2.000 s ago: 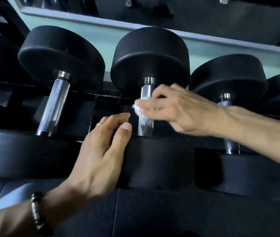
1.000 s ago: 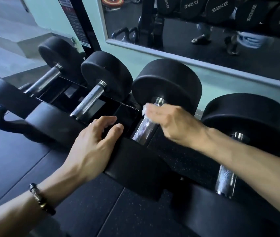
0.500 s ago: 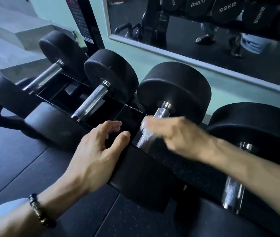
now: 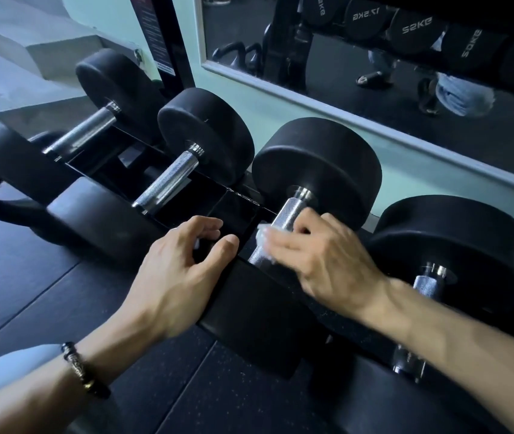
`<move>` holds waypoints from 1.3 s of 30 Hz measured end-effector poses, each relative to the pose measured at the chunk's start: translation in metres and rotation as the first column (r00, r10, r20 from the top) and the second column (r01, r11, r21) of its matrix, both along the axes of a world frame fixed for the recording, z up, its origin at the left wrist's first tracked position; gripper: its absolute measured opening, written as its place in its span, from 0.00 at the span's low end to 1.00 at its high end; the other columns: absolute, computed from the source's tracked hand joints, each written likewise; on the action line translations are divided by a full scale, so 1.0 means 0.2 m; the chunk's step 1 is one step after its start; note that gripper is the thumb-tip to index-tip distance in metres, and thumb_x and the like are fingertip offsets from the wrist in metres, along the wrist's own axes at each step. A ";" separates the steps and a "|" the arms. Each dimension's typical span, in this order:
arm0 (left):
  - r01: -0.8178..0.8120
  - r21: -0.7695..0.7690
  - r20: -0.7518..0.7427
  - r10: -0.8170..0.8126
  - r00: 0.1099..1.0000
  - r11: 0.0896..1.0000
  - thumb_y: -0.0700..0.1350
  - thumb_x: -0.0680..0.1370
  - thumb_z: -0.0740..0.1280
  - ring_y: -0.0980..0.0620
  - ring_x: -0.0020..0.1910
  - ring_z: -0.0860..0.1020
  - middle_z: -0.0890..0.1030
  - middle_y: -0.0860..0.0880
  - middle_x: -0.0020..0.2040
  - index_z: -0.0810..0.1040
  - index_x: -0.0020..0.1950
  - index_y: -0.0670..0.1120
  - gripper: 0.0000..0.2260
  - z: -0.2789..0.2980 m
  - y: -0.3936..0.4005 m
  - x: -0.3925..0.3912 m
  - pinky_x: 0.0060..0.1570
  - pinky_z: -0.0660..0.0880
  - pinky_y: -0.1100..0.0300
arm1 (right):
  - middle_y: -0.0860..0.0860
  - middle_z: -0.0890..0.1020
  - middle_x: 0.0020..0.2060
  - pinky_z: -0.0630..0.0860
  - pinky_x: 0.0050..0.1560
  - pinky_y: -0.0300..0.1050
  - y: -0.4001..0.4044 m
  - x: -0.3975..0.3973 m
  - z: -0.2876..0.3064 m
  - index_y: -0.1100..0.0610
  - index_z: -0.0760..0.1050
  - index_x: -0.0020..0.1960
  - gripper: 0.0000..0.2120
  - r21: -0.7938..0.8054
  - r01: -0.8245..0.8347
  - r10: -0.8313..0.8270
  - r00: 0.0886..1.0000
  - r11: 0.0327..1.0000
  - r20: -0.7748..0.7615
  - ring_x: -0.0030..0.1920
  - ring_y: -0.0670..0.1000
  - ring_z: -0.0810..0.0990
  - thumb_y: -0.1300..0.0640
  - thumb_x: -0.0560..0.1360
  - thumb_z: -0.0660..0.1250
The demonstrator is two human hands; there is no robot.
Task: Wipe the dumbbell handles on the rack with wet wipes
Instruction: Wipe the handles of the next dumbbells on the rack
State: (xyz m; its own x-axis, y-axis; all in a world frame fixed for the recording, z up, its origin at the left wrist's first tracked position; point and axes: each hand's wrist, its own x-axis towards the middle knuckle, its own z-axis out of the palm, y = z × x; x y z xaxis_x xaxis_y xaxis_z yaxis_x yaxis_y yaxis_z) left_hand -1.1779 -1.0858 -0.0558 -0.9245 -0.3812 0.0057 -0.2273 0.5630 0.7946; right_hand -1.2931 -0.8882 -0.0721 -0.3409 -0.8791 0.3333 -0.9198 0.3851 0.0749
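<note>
On the rack: four dumbbells lie side by side; the third handle (image 4: 285,219) from the left is the landmark for every place below.
Right hand: the right hand (image 4: 321,258) lies over the handle's middle, fingers curled round it and pressing the wipe (image 4: 263,238) to the metal.
Wipe: a small white wad, showing at the fingertips on the handle's left side; how far it wraps round cannot be told.
Left hand: the left hand (image 4: 177,274) sits just left of the handle, palm on the near weight (image 4: 249,317), thumb on its top edge, fingers loosely bent over the rack's (image 4: 233,211) dark plate. A pale speck shows under those fingers; whether they pinch anything cannot be told.
Other handles: two bare handles lie further left (image 4: 168,183) (image 4: 81,131), one to the right (image 4: 423,285), partly behind the right forearm.
Step in hand: I judge this a rub along the third handle, with the others yet to be judged clean or not.
Risk, coverage: the underside and the end by the far weight (image 4: 321,164) may be missed, since the hand covers only the middle.
Risk, wipe: knurled metal could snag and shred the wad, or it could slip from the fingertips into the rack.
Risk, roll: a hard twist could turn the dumbbell if the left palm eases off.
</note>
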 end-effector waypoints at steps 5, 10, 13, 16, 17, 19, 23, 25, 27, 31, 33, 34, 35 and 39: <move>0.003 -0.023 0.003 -0.003 1.000 1.000 0.70 0.68 0.55 0.59 0.57 0.76 0.80 0.64 0.53 0.79 0.59 0.57 0.29 0.00 0.00 0.00 0.56 0.69 0.59 | 0.49 0.83 0.59 0.77 0.38 0.52 0.07 -0.14 -0.05 0.60 0.82 0.51 0.12 -0.225 0.091 -0.089 0.996 0.970 0.020 0.41 0.54 0.73 0.66 0.79 0.60; 0.001 -0.034 0.013 -0.001 1.000 0.999 0.70 0.68 0.55 0.60 0.57 0.76 0.80 0.64 0.52 0.80 0.58 0.57 0.28 0.00 0.00 0.00 0.53 0.69 0.61 | 0.59 0.82 0.61 0.80 0.46 0.52 0.02 0.06 -0.15 0.66 0.82 0.53 0.09 -0.229 -0.123 0.151 0.983 0.966 0.109 0.43 0.58 0.81 0.68 0.81 0.63; 0.005 -0.044 0.018 -0.004 1.000 0.999 0.69 0.69 0.55 0.61 0.56 0.76 0.80 0.64 0.52 0.80 0.57 0.57 0.27 0.00 0.00 -0.01 0.52 0.68 0.64 | 0.57 0.83 0.59 0.82 0.44 0.52 0.04 -0.02 -0.12 0.66 0.82 0.52 0.12 -0.169 -0.245 0.269 0.953 0.955 0.136 0.44 0.57 0.82 0.68 0.82 0.60; 0.000 -0.042 0.023 0.001 1.000 0.999 0.69 0.69 0.55 0.62 0.57 0.76 0.80 0.64 0.53 0.81 0.56 0.58 0.26 0.00 0.00 -0.01 0.52 0.68 0.64 | 0.55 0.82 0.59 0.81 0.47 0.51 0.04 -0.13 -0.13 0.62 0.82 0.56 0.14 -0.258 -0.132 0.176 0.972 0.957 0.157 0.46 0.55 0.81 0.74 0.74 0.69; -0.003 -0.039 0.024 0.004 1.000 0.999 0.69 0.69 0.55 0.62 0.57 0.76 0.80 0.64 0.53 0.81 0.55 0.58 0.25 0.00 0.00 -0.01 0.53 0.68 0.64 | 0.55 0.82 0.59 0.81 0.48 0.50 0.04 -0.11 -0.14 0.63 0.82 0.56 0.15 -0.257 -0.130 0.174 0.972 0.958 0.159 0.46 0.55 0.81 0.75 0.73 0.69; -0.005 -0.039 0.030 0.006 1.000 0.999 0.68 0.68 0.55 0.62 0.56 0.76 0.81 0.64 0.52 0.81 0.54 0.59 0.24 0.01 0.01 -0.01 0.53 0.69 0.63 | 0.57 0.82 0.60 0.81 0.46 0.51 0.03 -0.02 -0.16 0.65 0.82 0.55 0.10 -0.215 -0.238 0.273 0.950 0.947 0.151 0.46 0.56 0.81 0.73 0.76 0.66; -0.010 -0.046 0.040 0.012 0.999 0.999 0.68 0.68 0.55 0.62 0.57 0.76 0.81 0.63 0.53 0.81 0.54 0.59 0.25 0.01 0.01 -0.01 0.55 0.69 0.64 | 0.56 0.83 0.58 0.82 0.43 0.50 0.03 -0.09 -0.12 0.63 0.82 0.51 0.09 -0.142 -0.334 0.347 0.934 0.932 0.082 0.46 0.54 0.80 0.70 0.79 0.65; -0.011 -0.046 0.036 0.013 0.999 0.999 0.69 0.68 0.55 0.62 0.57 0.76 0.81 0.63 0.53 0.81 0.52 0.60 0.24 0.01 0.01 -0.01 0.55 0.70 0.62 | 0.56 0.82 0.58 0.81 0.45 0.51 0.07 -0.21 -0.10 0.62 0.82 0.53 0.13 -0.184 -0.204 0.212 0.977 0.962 0.027 0.45 0.54 0.79 0.75 0.74 0.66; -0.007 -0.047 0.041 0.009 0.999 0.999 0.69 0.68 0.55 0.63 0.56 0.76 0.80 0.63 0.52 0.80 0.51 0.62 0.22 0.02 0.02 -0.01 0.54 0.69 0.63 | 0.58 0.82 0.58 0.81 0.44 0.52 0.08 -0.22 -0.10 0.65 0.81 0.54 0.12 -0.199 -0.154 0.153 0.988 0.968 -0.019 0.44 0.56 0.78 0.74 0.76 0.63; 0.007 -0.059 0.052 -0.004 0.999 0.998 0.69 0.68 0.54 0.64 0.55 0.76 0.80 0.63 0.53 0.80 0.51 0.62 0.22 0.02 0.01 -0.01 0.51 0.68 0.68 | 0.61 0.83 0.56 0.81 0.37 0.51 0.01 -0.04 -0.15 0.66 0.81 0.47 0.08 -0.118 -0.385 0.385 0.923 0.916 -0.018 0.43 0.57 0.80 0.70 0.79 0.64; 0.027 -0.070 0.066 -0.022 0.998 0.997 0.68 0.68 0.53 0.64 0.55 0.75 0.80 0.63 0.53 0.79 0.51 0.63 0.21 0.03 0.01 -0.01 0.51 0.67 0.69 | 0.57 0.83 0.55 0.82 0.41 0.50 0.03 -0.11 -0.15 0.63 0.81 0.47 0.09 -0.121 -0.358 0.362 0.932 0.926 0.018 0.45 0.55 0.80 0.72 0.78 0.63; 0.033 -0.074 0.071 -0.028 0.997 0.997 0.68 0.69 0.54 0.64 0.56 0.75 0.80 0.63 0.54 0.78 0.51 0.63 0.20 0.03 0.01 -0.01 0.51 0.67 0.69 | 0.56 0.82 0.55 0.82 0.42 0.51 0.05 -0.18 -0.13 0.62 0.81 0.49 0.10 -0.139 -0.286 0.292 0.956 0.948 0.024 0.46 0.55 0.80 0.73 0.77 0.64; 0.034 -0.077 0.075 -0.028 0.997 0.996 0.67 0.70 0.54 0.63 0.56 0.75 0.80 0.63 0.54 0.78 0.51 0.63 0.19 0.03 0.02 -0.01 0.52 0.67 0.69 | 0.56 0.81 0.55 0.81 0.43 0.52 0.07 -0.25 -0.12 0.62 0.80 0.50 0.11 -0.166 -0.211 0.214 0.977 0.963 0.004 0.46 0.56 0.79 0.75 0.74 0.64; 0.034 -0.088 0.084 -0.026 0.996 0.996 0.67 0.70 0.54 0.60 0.57 0.75 0.80 0.62 0.54 0.79 0.53 0.61 0.21 0.03 0.02 -0.01 0.53 0.67 0.65 | 0.58 0.80 0.52 0.81 0.41 0.54 0.05 -0.17 -0.16 0.64 0.79 0.51 0.13 -0.184 -0.108 0.103 0.994 0.977 -0.037 0.45 0.58 0.79 0.76 0.70 0.66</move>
State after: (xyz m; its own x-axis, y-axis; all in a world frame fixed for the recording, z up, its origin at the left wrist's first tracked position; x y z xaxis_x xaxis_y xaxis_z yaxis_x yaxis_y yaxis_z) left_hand -1.1798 -1.0815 -0.0489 -0.9342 -0.3546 -0.0382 -0.2719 0.6387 0.7199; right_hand -1.3267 -0.8781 -0.1032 -0.2385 -0.8317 0.5014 -0.9545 0.2958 0.0366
